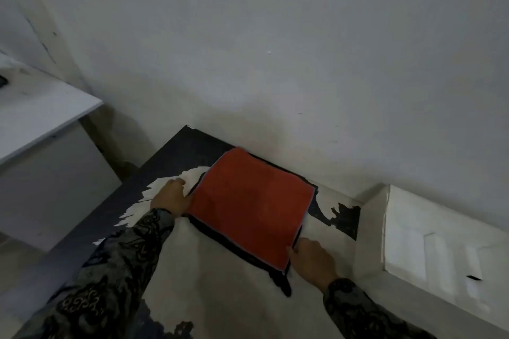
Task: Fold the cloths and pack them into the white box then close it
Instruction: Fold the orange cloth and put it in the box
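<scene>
Now — folded red square cloth (252,208) lies flat on the dark, peeling worktop (170,157), between both hands | left hand (170,195) touches its left edge, fingers hidden | right hand (312,260) pinches the near-right corner | white cardboard box (429,245) sits to the right — right hand nearer.

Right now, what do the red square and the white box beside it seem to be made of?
The red cloth looks like soft, matte fabric, perhaps microfibre: it lies limp and flat with a stitched pale edge. The white box looks like matte cardboard, judging by its creased flaps and folded edges, though the picture is too blurred to be sure.
</scene>
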